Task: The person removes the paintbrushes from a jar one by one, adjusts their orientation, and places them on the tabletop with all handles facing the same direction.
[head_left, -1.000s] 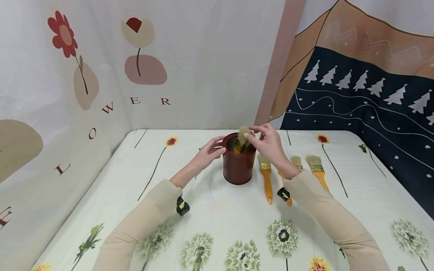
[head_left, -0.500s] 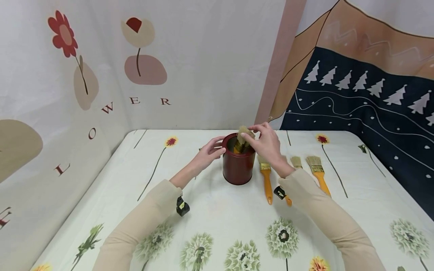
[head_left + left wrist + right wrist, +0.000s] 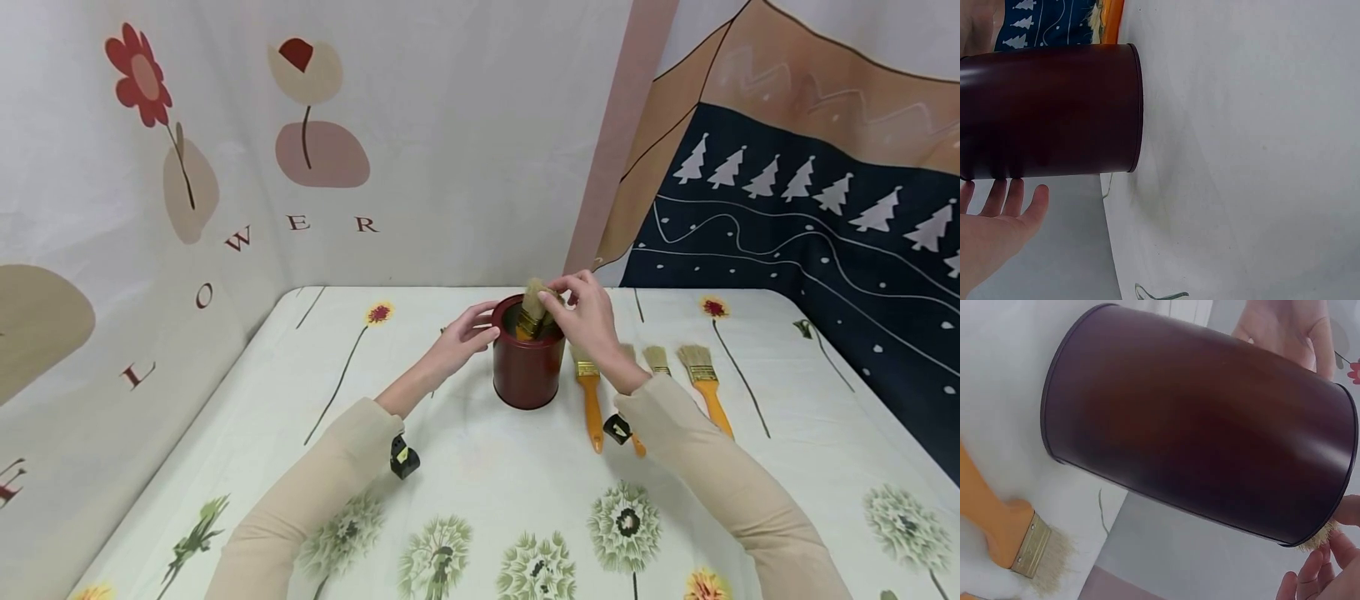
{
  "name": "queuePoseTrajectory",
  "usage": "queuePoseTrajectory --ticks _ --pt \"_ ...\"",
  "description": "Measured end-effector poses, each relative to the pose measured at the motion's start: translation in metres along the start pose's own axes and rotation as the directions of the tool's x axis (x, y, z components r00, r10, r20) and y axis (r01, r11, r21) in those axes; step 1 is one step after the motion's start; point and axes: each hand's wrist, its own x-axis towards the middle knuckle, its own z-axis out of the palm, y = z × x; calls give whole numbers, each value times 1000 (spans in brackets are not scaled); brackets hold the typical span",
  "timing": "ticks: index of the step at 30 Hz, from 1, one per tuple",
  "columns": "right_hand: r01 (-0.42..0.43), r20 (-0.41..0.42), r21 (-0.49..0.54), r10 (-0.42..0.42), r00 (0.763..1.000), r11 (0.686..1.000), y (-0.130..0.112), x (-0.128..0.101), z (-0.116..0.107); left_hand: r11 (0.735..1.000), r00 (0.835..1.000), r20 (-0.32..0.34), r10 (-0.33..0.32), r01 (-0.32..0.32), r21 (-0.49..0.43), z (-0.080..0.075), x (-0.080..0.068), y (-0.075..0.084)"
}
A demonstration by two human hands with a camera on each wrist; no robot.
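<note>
Head view: at mid-frame, the dark red can [image 3: 525,375] stands upright, with a paintbrush [image 3: 533,300] inside, bristles up, its long axis steep. The right hand [image 3: 588,317] is nearer, just right of these bristles, thumb and fingers pinching bristles at the rim; the left hand [image 3: 453,343] rests extended fingers on the can's left side. On the backdrop [image 3: 450,167], upper left, "L O W E R" reads clearly.

Left wrist view: fingertips meet the can's lower edge; no label shows.

Right wrist view: lower right, bristles sit between thumb and fingers; no brand is visible.
</note>
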Motion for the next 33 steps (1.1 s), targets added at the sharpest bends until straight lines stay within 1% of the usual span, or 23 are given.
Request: queuePoseTrajectory --ticks 6,9,12,15,18,20,27,33 --pt "-2 7 81 2 1000 997 -4 -2 -5 1000 1000 1 2 -2 1 0 0 0" --pt "2 4 101 -2 1000 995 -5 -3 -9 1000 1000 0 6 -6 -4 0 -1 1" --pt "-12 10 124 11 1000 992 -7 -3 -13 1000 1000 -1 7 -7 -4 0 0 0" --pt "-27 16 145 25 1000 989 -6 -4 -17 1000 1000 -2 0 0 -1 0 0 0" --pt "-24 8 158 23 1000 987 -4 -4 -20 1000 1000 2 -9 9 -7 0 0 1" --pt "-20 2 166 20 1000 986 -2 -5 -22 1000 1000 7 -18 18 -16 0 0 4" --pt "-23 -21 202 28 999 979 -3 -5 -32 1000 1000 20 -15 15 -4 4 -11 25" --pt "-5 -59 253 21 998 968 -4 -2 -41 1000 1000 21 -7 8 -22 5 -12 26"
